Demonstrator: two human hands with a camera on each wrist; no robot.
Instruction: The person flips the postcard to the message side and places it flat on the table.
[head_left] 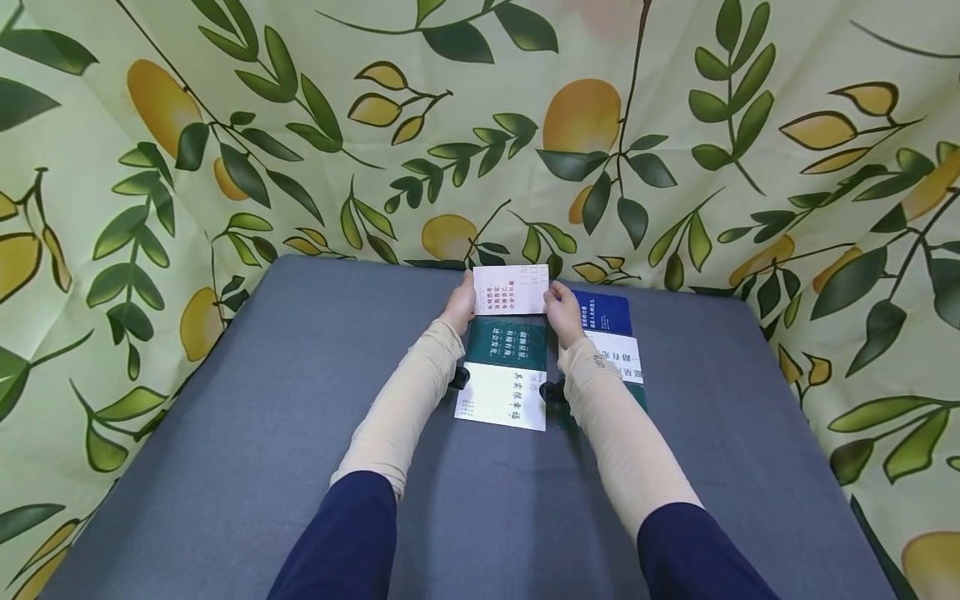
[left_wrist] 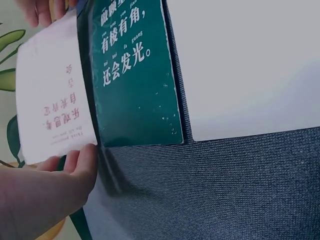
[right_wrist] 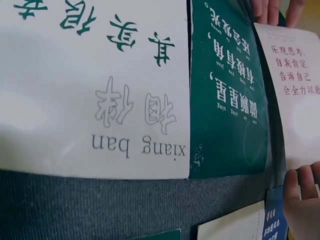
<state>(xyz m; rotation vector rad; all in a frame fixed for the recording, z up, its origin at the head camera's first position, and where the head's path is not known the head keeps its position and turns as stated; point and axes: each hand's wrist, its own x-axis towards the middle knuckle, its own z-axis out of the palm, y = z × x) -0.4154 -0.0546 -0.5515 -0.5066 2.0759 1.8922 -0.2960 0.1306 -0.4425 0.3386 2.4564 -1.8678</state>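
Observation:
A pale pink card (head_left: 512,290) with red Chinese characters is held by its two short sides near the table's far edge. My left hand (head_left: 459,302) pinches its left side, thumb on the near corner in the left wrist view. My right hand (head_left: 564,312) holds the right side, also seen in the right wrist view, fingers (right_wrist: 306,181) at the card's edge. Just nearer lies a dark green card (head_left: 508,343) with white characters. A white card (head_left: 501,396) lies along the green card's near edge.
Right of these is a second column: a blue card (head_left: 603,312), a white card (head_left: 626,354) and a green card (head_left: 637,393), partly hidden by my right forearm. Grey cloth covers the table (head_left: 300,400). Behind its far edge hangs a leaf-and-fruit patterned curtain (head_left: 487,83).

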